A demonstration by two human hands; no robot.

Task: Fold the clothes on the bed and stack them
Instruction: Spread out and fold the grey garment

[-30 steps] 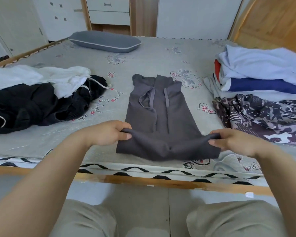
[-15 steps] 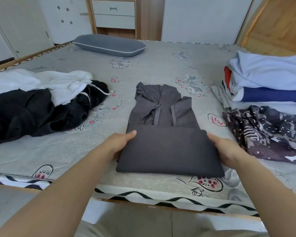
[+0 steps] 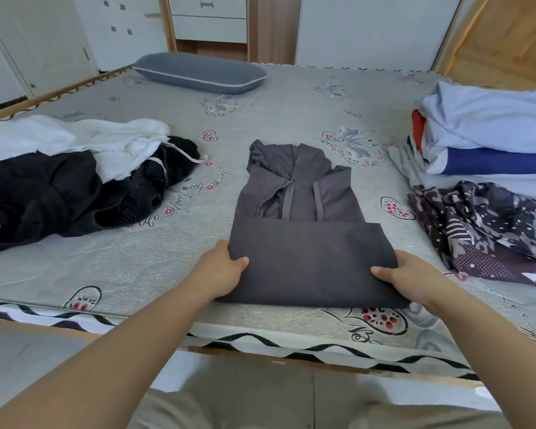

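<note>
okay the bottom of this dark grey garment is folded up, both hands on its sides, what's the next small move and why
Probably lift the folded lower part and fold it once more toward the hood. The left hand and right hand already grip the two sides of the dark grey garment, thumbs on top, and the top part with the drawstrings lies uncovered beyond the fold, so it isn't yet compact enough for the folded stack.

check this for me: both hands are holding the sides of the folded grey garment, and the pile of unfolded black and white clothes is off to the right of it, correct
Not quite. The left hand and right hand do hold the sides of the folded grey garment, but the head view shows the pile of unfolded black and white clothes to its left, not its right. The folded stack is on the right.
</note>
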